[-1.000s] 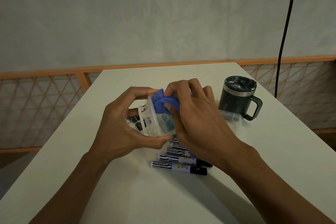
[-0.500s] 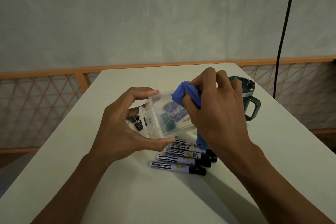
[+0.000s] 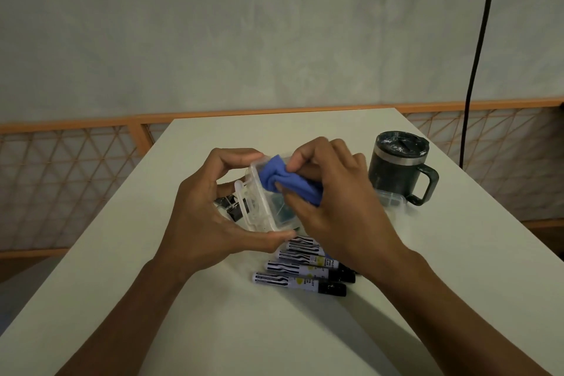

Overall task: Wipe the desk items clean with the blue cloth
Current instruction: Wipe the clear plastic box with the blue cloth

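Observation:
My left hand [image 3: 204, 217] grips a small clear plastic box [image 3: 262, 207], held tilted just above the white desk [image 3: 213, 330]. My right hand [image 3: 332, 201] pinches a bunched blue cloth [image 3: 287, 183] and presses it against the box's top near its left end. Several black-and-white markers [image 3: 300, 272] lie side by side on the desk below my hands. Black binder clips [image 3: 229, 207] sit behind my left hand, partly hidden. A dark lidded mug [image 3: 396, 171] stands to the right.
A clear lid [image 3: 392, 201] lies flat in front of the mug. A black cable [image 3: 479, 40] hangs down the wall at the right. An orange lattice railing [image 3: 61, 177] runs behind and beside the desk. The desk's edges fall away left and right.
My right hand drew the cloth to the right along the box, then came back left to the box's near-left end. The mug, hidden half a second ago, shows again.

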{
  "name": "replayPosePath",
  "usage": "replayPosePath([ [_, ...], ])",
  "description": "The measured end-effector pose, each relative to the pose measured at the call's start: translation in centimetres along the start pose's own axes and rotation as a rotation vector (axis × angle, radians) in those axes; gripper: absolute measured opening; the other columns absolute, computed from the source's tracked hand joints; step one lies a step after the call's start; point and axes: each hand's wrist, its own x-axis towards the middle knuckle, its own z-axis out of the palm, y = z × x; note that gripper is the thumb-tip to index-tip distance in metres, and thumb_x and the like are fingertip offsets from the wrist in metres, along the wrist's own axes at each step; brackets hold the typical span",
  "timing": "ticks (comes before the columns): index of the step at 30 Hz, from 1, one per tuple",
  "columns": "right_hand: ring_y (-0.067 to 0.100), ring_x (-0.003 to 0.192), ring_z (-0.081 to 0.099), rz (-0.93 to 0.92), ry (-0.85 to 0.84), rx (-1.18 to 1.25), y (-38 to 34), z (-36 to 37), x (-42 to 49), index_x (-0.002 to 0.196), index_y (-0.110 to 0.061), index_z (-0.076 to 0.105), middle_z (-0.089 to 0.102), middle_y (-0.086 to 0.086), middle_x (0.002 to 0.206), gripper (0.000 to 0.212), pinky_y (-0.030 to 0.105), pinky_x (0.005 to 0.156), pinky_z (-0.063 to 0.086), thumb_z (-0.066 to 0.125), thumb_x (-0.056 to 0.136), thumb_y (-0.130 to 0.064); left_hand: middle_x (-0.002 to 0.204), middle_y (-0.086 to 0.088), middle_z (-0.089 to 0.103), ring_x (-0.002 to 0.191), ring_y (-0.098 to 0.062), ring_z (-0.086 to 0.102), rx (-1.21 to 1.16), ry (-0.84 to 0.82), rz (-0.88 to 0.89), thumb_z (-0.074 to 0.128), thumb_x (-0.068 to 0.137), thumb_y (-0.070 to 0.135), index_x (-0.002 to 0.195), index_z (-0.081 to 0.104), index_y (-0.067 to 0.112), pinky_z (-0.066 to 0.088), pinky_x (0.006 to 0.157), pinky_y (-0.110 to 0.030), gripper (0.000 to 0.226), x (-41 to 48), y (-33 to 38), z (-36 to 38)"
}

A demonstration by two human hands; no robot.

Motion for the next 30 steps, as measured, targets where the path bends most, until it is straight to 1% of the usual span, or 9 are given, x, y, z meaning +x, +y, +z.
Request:
replayPosePath([
  [4,0.01,0.111,0.047,-0.062,-0.155,0.032,0.4,-0.3,0.1,0.117,-0.03,0.056,0.054,-0.022,0.117,0.026,0.026,0.089,0.033,0.069,0.096,-0.022,0.131,0.002,0.068,0.123,-0.016,0.066,0.018,-0.014,-0.008,0.106,0.049,0.031,0.132,0.059,0.008,0.057,0.092,-0.018,0.098,-0.1,0.0,0.0],
  [7,0.008,0.114,0.046,-0.076,-0.237,0.079,1.1,-1.2,0.1,0.118,-0.03,0.055,0.05,-0.029,0.117,0.032,0.028,0.095,0.035,0.071,0.098,-0.012,0.133,0.005,0.067,0.125,-0.014,0.065,0.032,-0.02,0.006,0.105,0.05,0.032,0.132,0.058,0.012,0.057,0.092,-0.015,0.097,0.1,0.1,-0.3],
  [11,0.007,0.112,0.046,-0.114,-0.359,0.094,1.4,-2.0,0.0,0.115,-0.029,0.054,0.051,-0.035,0.112,0.032,0.03,0.094,0.034,0.071,0.099,-0.008,0.135,0.006,0.066,0.129,-0.014,0.063,0.061,-0.029,0.0,0.105,0.051,0.03,0.134,0.059,0.008,0.056,0.095,-0.016,0.098,0.1,-0.2,-0.7],
  [14,0.01,0.102,0.052,-0.051,-0.373,0.139,1.8,-3.1,0.2,0.115,-0.031,0.052,0.062,-0.023,0.109,0.034,0.03,0.088,0.036,0.071,0.099,-0.008,0.135,0.014,0.065,0.13,-0.012,0.062,0.043,-0.039,-0.007,0.103,0.052,0.031,0.134,0.058,0.008,0.055,0.098,-0.015,0.096,0.1,-0.3,-0.9],
  [18,0.022,0.091,0.07,0.081,-0.158,0.348,2.7,-5.4,0.8,0.118,-0.022,0.05,0.07,-0.01,0.099,0.03,0.047,0.077,0.057,0.065,0.103,-0.002,0.137,0.021,0.061,0.133,-0.007,0.059,0.045,0.005,-0.036,0.104,0.054,0.034,0.136,0.056,0.013,0.052,0.103,-0.015,0.097,0.3,-0.6,-1.5],
  [21,0.013,0.094,0.074,0.139,0.074,0.374,3.6,-6.2,1.2,0.121,-0.02,0.047,0.072,-0.014,0.102,0.027,0.03,0.079,0.061,0.065,0.104,-0.007,0.141,0.012,0.064,0.136,-0.017,0.059,0.013,0.048,-0.079,0.107,0.053,0.031,0.136,0.055,0.017,0.055,0.109,-0.033,0.099,0.3,-1.1,-2.0],
  [25,-0.005,0.09,0.07,0.186,0.333,0.296,3.9,-6.2,1.3,0.125,-0.019,0.044,0.065,-0.042,0.097,0.031,0.012,0.076,0.054,0.067,0.105,-0.02,0.142,-0.006,0.067,0.136,-0.031,0.062,-0.184,0.144,-0.162,0.103,0.056,0.025,0.132,0.054,0.01,0.054,0.11,-0.054,0.092,0.5,-1.3,-2.0],
  [27,-0.009,0.089,0.068,0.227,0.389,0.297,3.7,-6.0,1.3,0.127,-0.021,0.045,0.063,-0.048,0.094,0.033,0.008,0.076,0.051,0.069,0.104,-0.025,0.142,-0.009,0.067,0.136,-0.03,0.063,-0.277,0.169,-0.209,0.098,0.059,0.024,0.133,0.052,0.003,0.053,0.11,-0.057,0.089,0.5,-1.3,-1.8],
  [30,-0.004,0.084,0.07,0.306,0.38,0.359,3.2,-5.5,1.3,0.123,-0.032,0.052,0.069,-0.039,0.088,0.031,0.009,0.07,0.052,0.072,0.1,-0.034,0.142,-0.008,0.068,0.137,-0.03,0.062,-0.319,0.171,-0.244,0.095,0.062,0.026,0.135,0.053,0.004,0.054,0.11,-0.055,0.087,0.5,-1.3,-1.7],
])
